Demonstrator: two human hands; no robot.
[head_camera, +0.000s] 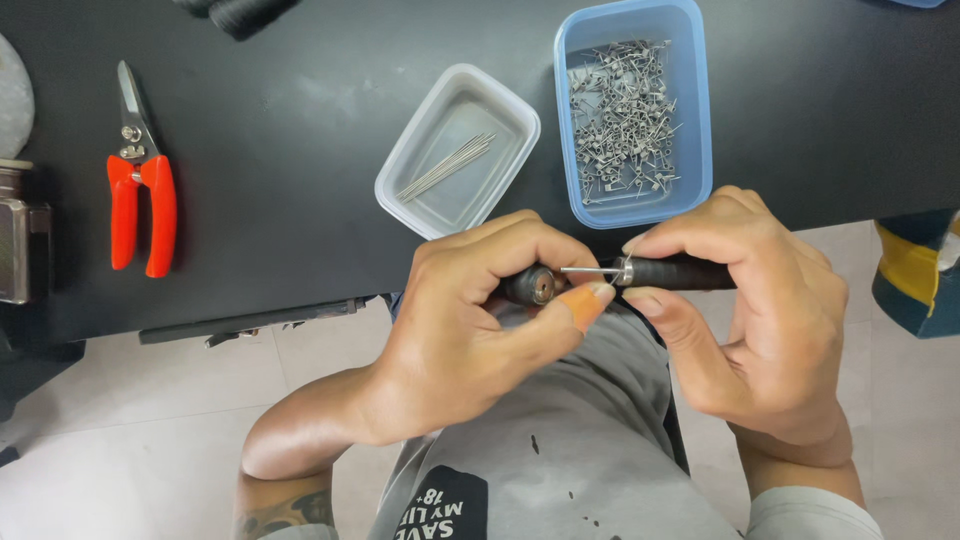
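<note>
My right hand (745, 305) grips a black-handled tool (675, 272) with a silver collar and a thin metal rod (590, 270) sticking out to the left. My left hand (470, 325) holds a small black round knob (530, 286) at the rod's tip, with an orange cover on the thumb (585, 303) pressed just under the rod. Both hands hover over my lap, just in front of the black table's edge (250, 318).
A blue tub (695, 110) holding several small wire coils stands at the table's near edge. Beside it, a clear tub (455, 110) holds several straight wires. Red-handled cutters (140, 195) lie at the left. A metal object (15, 235) sits at the far left.
</note>
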